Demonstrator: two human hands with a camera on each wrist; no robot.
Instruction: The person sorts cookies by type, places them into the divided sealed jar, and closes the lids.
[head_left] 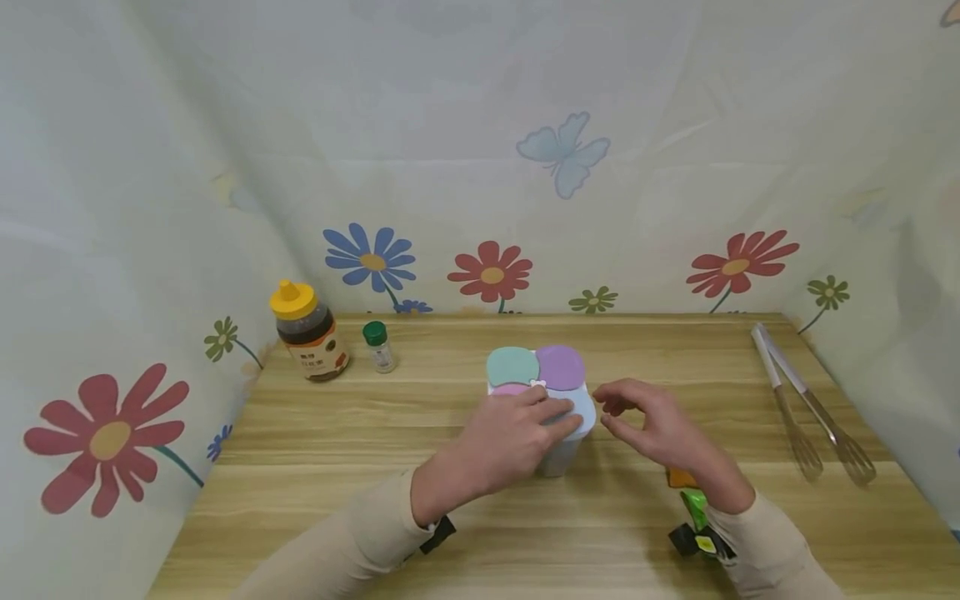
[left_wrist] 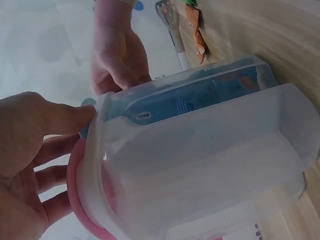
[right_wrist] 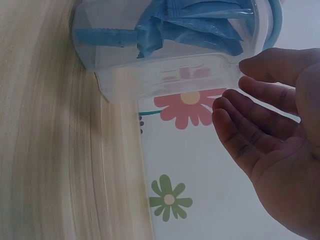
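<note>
A clear plastic storage canister [head_left: 558, 461] with compartments stands upright on the table. Its top carries a teal lid [head_left: 513, 365], a purple lid [head_left: 562, 367], a pink lid and a light blue lid [head_left: 583, 404]. My left hand [head_left: 498, 442] lies over the top, with extended fingers touching the light blue lid; its thumb touches the rim in the left wrist view. Blue wrapped packets [right_wrist: 205, 30] fill the compartment under the light blue lid, while the one under the pink lid [left_wrist: 76, 185] looks empty. Beside the canister's right side, my right hand [head_left: 660, 421] holds nothing, fingers loosely bent.
At the back left stand a yellow-capped bottle of dark syrup [head_left: 315, 346] and a small green-capped shaker [head_left: 380, 350]. Metal tongs [head_left: 802, 392] lie at the right. An orange and green packet [head_left: 681, 478] lies partly hidden under my right forearm. Flowered cloth [head_left: 637, 208] surrounds the table.
</note>
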